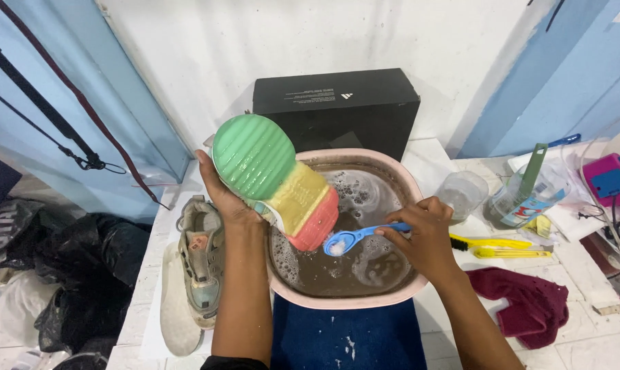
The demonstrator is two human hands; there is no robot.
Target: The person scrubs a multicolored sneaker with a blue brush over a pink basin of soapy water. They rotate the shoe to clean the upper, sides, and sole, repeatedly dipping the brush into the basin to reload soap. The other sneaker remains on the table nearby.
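Two hands are at work over a pink oval plastic basin (392,291) full of murky brown, soapy water that sits on the white tiled desk (584,342). Your left hand (222,195) is closed around a sneaker with a ribbed sole in green, yellow and red bands (275,181), gripping it from the upper side so the sole faces up toward you; the shoe is tilted, its green end raised over the basin's left rim and its red end dipping down close to the water. Your right hand (423,233) is closed on the handle of a small blue plastic brush (354,238), whose foamy head lies just beside the red end of the sole, touching or nearly touching it. A second, pale worn sneaker (197,274) lies on the desk left of the basin, just beside your left forearm. Behind the basin stands a black cardboard shoebox (337,106) against the white wall. To the right of the basin sit a clear plastic cup (464,194), a clear jar with a green handled tool standing in it (529,188), a yellow brush (501,243) and a crumpled maroon cloth (529,301). A dark blue cloth (351,339) lies in front of the basin.
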